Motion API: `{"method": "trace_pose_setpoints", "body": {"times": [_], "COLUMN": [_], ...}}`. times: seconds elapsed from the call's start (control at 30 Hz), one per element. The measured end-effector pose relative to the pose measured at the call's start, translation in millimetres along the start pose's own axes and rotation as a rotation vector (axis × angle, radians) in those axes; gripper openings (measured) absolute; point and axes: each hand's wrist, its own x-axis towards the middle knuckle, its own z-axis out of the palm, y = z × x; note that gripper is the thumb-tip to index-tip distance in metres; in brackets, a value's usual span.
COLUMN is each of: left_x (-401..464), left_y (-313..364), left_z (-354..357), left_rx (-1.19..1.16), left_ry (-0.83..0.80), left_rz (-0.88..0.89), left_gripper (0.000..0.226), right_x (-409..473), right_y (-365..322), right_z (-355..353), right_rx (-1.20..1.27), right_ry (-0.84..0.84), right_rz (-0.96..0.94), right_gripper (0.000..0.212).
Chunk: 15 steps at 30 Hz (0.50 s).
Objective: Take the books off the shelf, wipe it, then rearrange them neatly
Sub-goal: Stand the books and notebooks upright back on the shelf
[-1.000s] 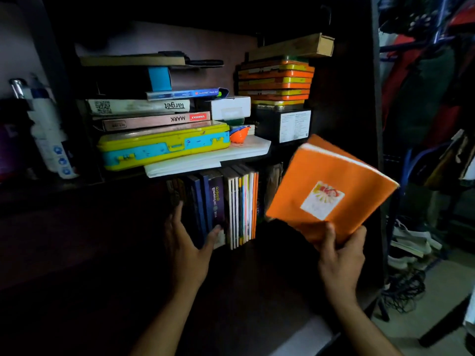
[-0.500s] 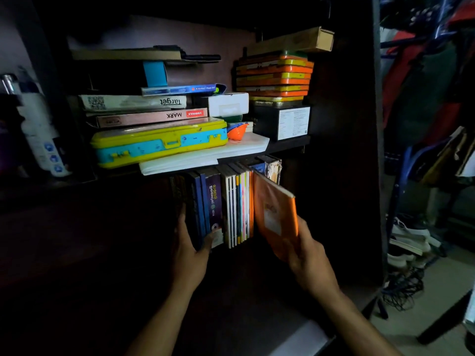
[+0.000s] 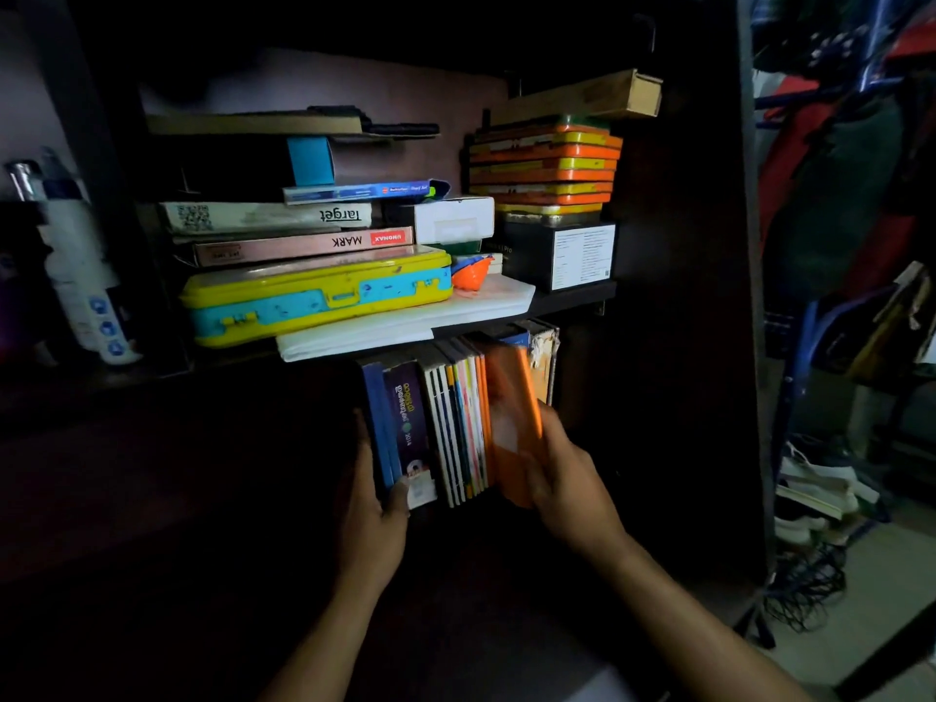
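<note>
A row of upright books [image 3: 445, 428] stands in the dark lower compartment under the shelf board [image 3: 572, 299]. My left hand [image 3: 372, 504] grips the left end of the row, thumb on a purple spine and fingers along the blue book's side. My right hand [image 3: 567, 478] holds an orange notebook [image 3: 514, 423], blurred, upright against the right end of the row. Behind the notebook stand worn books [image 3: 544, 352].
On the upper shelf lie a yellow and blue case [image 3: 314, 301], flat books [image 3: 273, 230], a white box [image 3: 451, 220], stacked orange tins [image 3: 544, 167] on a black box [image 3: 557, 255]. A white bottle [image 3: 83, 281] stands at left. Hanging clothes [image 3: 835, 169] and shoes [image 3: 810, 488] are at right.
My right hand brought the orange notebook from out at the right, turned it upright, and pushed it against the right end of the row. My left hand stayed on the row's left end.
</note>
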Motion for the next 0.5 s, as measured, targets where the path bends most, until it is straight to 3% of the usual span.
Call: {"method": "trace_pose_setpoints", "body": {"times": [0.3,0.4,0.5], "left_x": [-5.5,-3.8,-2.4], "left_y": [15.8,12.8,12.3], "left_z": [-7.7,-6.3,-2.7], "left_rx": [0.048,0.05,0.078], "left_ry": [0.245,0.237,0.165], "left_rz": [0.083,0.107,0.058], "left_gripper": [0.077,0.079,0.096], "right_x": [-11.6,-7.3,-0.8], "right_y": [14.4,13.8,13.6], "right_z": [13.1,16.0,18.5], "right_rx": [0.021,0.008,0.029], "right_ry": [0.154,0.019,-0.116], "right_rz": [-0.008,0.085,0.173], "right_gripper": [0.064,0.059,0.054]}}
